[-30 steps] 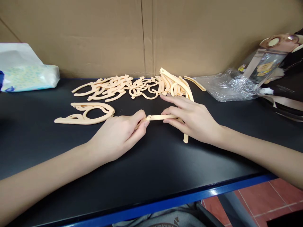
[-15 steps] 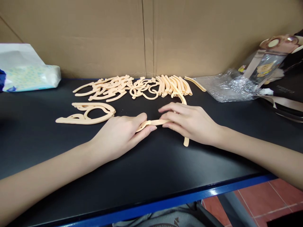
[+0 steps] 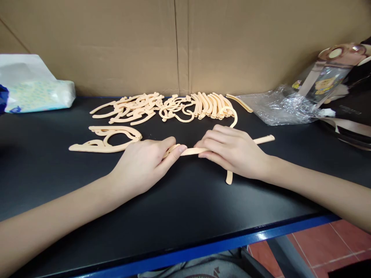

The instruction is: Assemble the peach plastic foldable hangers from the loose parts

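Observation:
My left hand [image 3: 152, 160] is closed in a pinch around one end of a cream plastic hanger piece [image 3: 189, 151]. That piece runs as a narrow strip into my right hand [image 3: 232, 152], whose fingers are curled over it. Past my right hand a straight strip end [image 3: 265, 139] sticks out to the right. A curved hook [image 3: 233, 116] rises behind the knuckles, and another strip end [image 3: 229, 177] shows below the palm. My fingers hide how these parts join. Just left of my left hand lies a folded cream hanger [image 3: 101, 144].
At the back of the black table [image 3: 179, 216] lie loose hanger arms [image 3: 130, 108], several hooks [image 3: 176, 108] and a row of curved strips [image 3: 211, 104]. A tissue pack [image 3: 40, 94] sits left. Clear plastic wrap [image 3: 278, 104], a bottle [image 3: 327, 77] and a dark bag [image 3: 353, 104] stand right.
A straight strip end now projects right of my right hand. The hook behind it has swung to the right. My left thumb and fingers have shifted slightly left on the piece.

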